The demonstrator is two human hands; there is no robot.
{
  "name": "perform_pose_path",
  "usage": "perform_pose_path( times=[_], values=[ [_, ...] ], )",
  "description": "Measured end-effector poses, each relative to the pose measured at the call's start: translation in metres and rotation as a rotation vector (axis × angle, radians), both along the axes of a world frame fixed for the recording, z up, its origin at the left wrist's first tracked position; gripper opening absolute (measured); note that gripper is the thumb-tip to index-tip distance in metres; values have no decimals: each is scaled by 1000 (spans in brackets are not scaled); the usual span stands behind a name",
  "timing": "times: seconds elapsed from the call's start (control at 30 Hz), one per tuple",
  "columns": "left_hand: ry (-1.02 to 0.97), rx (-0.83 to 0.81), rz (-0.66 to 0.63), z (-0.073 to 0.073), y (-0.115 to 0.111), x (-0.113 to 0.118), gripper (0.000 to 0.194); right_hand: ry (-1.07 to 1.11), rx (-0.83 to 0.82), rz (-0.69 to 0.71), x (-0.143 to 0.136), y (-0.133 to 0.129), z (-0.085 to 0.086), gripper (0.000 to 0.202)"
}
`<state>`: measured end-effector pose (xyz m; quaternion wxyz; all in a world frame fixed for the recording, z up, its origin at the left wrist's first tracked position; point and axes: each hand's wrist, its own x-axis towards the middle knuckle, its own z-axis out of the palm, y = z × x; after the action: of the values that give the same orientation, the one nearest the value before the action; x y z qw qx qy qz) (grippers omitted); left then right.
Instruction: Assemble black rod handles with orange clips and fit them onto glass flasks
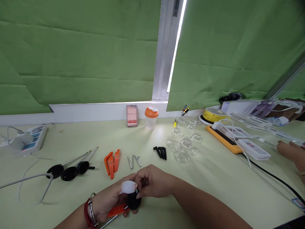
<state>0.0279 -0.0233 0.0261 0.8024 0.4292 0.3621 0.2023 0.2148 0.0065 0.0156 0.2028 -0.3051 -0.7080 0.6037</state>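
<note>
My left hand (111, 197), its thumb wrapped in white, is closed round a black round part (133, 201) with a metal rod (109, 221) and an orange handle piece (116, 210). The fingers of my right hand (152, 183) pinch at the top of that black part, where a small metal bit shows; what they grip is mostly hidden. Beyond my hands lie orange handle pieces (111, 165), several metal pins or screws (132, 161) and short black bent pieces (161, 152). Further black round parts with rods (69, 173) lie to the left.
Several glass jars (182, 155) stand right of centre, with an orange-lidded shaker cup (151, 119) and a pink-screened phone (132, 116) by the wall. Power strips (224, 140) and cables lie at both sides. Another person's hand (290, 156) rests at the right edge.
</note>
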Motion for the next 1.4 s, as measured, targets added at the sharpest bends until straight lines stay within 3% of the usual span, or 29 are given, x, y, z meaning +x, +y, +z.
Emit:
perform_pose_path(
  times=[0.53, 1.4],
  values=[
    [1, -13, 8, -2, 0, 1, 38, 41, -25, 10, 1, 3, -12, 24],
    [2, -23, 14, 0, 0, 0, 35, 87, -58, 21, 0, 1, -8, 23]
  ],
)
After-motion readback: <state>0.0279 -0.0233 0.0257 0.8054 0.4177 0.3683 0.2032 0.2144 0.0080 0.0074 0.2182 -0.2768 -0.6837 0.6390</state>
